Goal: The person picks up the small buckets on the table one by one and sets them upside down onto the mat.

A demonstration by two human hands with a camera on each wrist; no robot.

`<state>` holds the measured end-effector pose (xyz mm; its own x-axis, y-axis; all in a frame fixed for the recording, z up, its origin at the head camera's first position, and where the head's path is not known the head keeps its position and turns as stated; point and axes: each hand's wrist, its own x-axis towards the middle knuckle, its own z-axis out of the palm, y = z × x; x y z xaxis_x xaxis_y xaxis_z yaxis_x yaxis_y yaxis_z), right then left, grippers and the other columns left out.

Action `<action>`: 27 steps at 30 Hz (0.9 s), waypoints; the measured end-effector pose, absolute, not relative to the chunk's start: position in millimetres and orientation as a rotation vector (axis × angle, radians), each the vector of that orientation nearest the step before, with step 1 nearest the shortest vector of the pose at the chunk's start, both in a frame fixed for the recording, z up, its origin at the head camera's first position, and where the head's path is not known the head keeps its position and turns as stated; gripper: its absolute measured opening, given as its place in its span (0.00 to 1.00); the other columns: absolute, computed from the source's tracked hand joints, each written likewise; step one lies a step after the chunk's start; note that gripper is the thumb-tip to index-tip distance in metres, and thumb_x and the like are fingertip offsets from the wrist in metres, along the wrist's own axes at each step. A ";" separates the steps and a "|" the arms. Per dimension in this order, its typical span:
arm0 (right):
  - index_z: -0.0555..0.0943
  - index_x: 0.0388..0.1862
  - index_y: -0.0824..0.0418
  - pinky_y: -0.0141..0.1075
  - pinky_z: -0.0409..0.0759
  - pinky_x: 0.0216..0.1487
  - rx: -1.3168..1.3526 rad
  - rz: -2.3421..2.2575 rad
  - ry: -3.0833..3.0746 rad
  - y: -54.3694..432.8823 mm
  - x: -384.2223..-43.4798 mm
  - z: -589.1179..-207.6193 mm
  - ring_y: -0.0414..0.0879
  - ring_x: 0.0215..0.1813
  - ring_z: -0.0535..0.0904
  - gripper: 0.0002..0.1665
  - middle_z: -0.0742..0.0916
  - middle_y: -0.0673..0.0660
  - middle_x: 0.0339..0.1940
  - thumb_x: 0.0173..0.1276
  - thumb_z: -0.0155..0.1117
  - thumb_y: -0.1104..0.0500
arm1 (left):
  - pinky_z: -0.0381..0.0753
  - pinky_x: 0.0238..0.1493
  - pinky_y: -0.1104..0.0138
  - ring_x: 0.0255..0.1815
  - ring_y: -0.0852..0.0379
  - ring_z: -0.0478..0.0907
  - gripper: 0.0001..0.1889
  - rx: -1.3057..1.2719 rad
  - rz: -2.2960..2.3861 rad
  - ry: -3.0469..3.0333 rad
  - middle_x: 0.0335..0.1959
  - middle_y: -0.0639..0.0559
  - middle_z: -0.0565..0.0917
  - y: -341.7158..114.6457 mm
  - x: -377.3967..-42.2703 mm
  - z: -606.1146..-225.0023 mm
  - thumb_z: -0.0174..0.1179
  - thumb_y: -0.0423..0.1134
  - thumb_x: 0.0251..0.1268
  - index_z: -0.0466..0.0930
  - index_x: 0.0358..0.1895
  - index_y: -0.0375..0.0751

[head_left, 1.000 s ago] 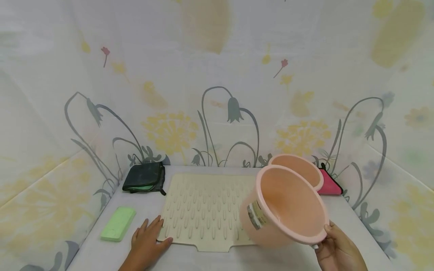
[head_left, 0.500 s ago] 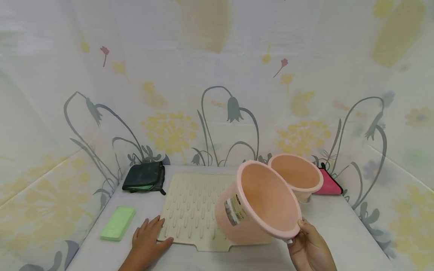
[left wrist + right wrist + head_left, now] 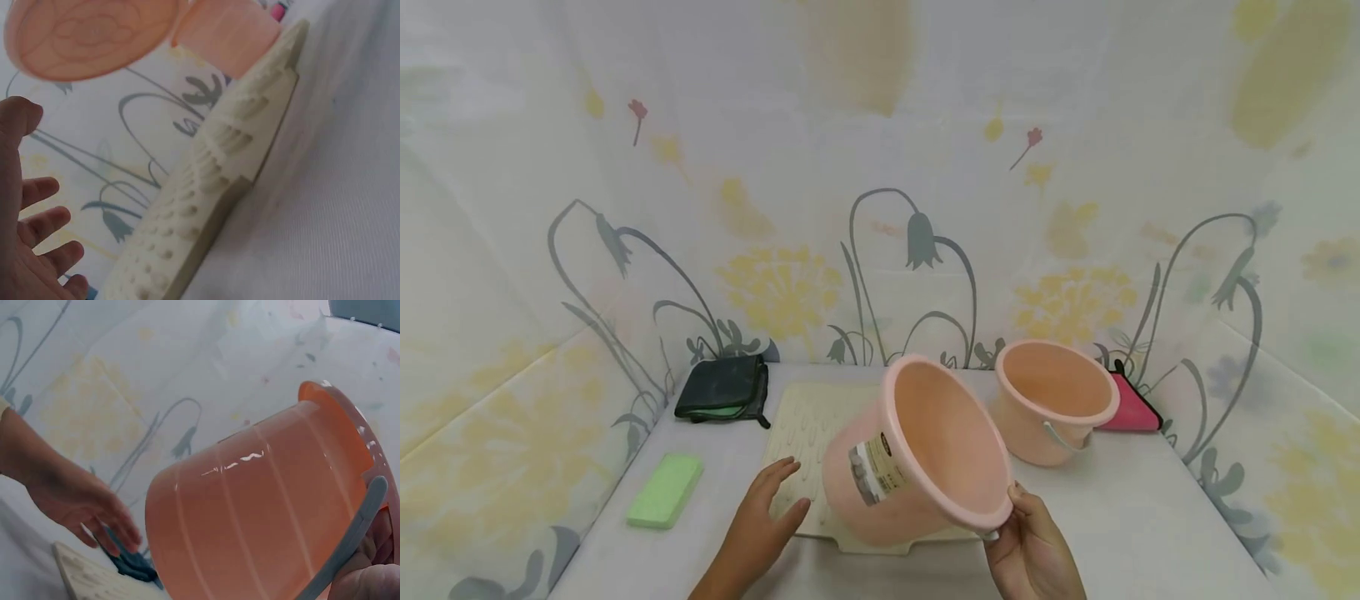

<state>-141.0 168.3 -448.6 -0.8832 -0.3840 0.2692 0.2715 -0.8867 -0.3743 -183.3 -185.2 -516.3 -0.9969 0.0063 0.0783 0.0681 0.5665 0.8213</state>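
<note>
My right hand (image 3: 1033, 546) grips the rim of a pink bucket (image 3: 880, 487), thumb at the lip, with the grey handle (image 3: 350, 544) lying by the fingers in the right wrist view. Tilted, its mouth faces right and its labelled side faces me; it hangs over a cream washboard (image 3: 805, 417) with rows of raised ridges. Left of the bucket, my left hand (image 3: 763, 517) is lifted with fingers spread, holding nothing. In the left wrist view the bucket's round base (image 3: 94, 34) shows above the fingers (image 3: 47, 225).
A second pink bucket (image 3: 1045, 433) stands upright at the back right, before a red cloth item with black edging (image 3: 1131, 407). On the left lie a green block (image 3: 665, 492) and a folded dark cloth item (image 3: 718, 387). A flower-patterned curtain (image 3: 880, 167) encloses the table.
The bucket in my right hand has moved left across the washboard, uncovering the second bucket. My left hand has come off the washboard's edge and risen toward the bucket.
</note>
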 end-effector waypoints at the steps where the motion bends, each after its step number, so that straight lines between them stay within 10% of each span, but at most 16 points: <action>1: 0.81 0.55 0.66 0.29 0.83 0.54 -0.475 -2.713 0.478 165.1 -140.7 -448.6 0.42 0.48 0.85 0.29 0.87 0.54 0.50 0.89 0.27 0.60 | 0.63 0.74 0.33 0.82 0.35 0.61 0.32 -0.083 -1.523 -2.668 0.79 0.43 0.68 -181.0 -182.3 -512.1 0.61 0.57 0.76 0.71 0.76 0.44; 8: 0.80 0.55 0.64 0.28 0.83 0.52 -0.414 -2.713 0.473 149.3 -139.8 -451.6 0.41 0.47 0.85 0.27 0.87 0.53 0.49 0.89 0.29 0.60 | 0.68 0.74 0.43 0.78 0.36 0.65 0.25 -0.236 -2.104 -2.273 0.79 0.44 0.68 -165.5 -173.2 -493.2 0.44 0.47 0.86 0.64 0.79 0.46; 14: 0.80 0.56 0.63 0.29 0.81 0.49 -0.347 -2.738 0.437 141.0 -140.6 -451.8 0.41 0.44 0.81 0.26 0.86 0.52 0.48 0.89 0.32 0.59 | 0.71 0.73 0.62 0.83 0.55 0.58 0.31 -0.466 -2.494 -1.937 0.86 0.49 0.47 -156.7 -166.2 -480.7 0.38 0.57 0.86 0.42 0.84 0.63; 27: 0.82 0.54 0.67 0.29 0.82 0.52 -0.343 -2.747 0.366 128.2 -141.7 -459.3 0.42 0.46 0.84 0.29 0.89 0.55 0.49 0.89 0.30 0.57 | 0.71 0.73 0.65 0.81 0.60 0.59 0.51 -0.638 -2.638 -1.683 0.85 0.49 0.43 -137.4 -160.9 -471.1 0.59 0.64 0.74 0.27 0.83 0.76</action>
<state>-141.7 128.2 -459.3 -0.9104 -0.3676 0.1898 0.3051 -0.9064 -0.2920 -160.9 -137.4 -471.1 -0.9188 0.2534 0.3026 0.1675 -0.4438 0.8803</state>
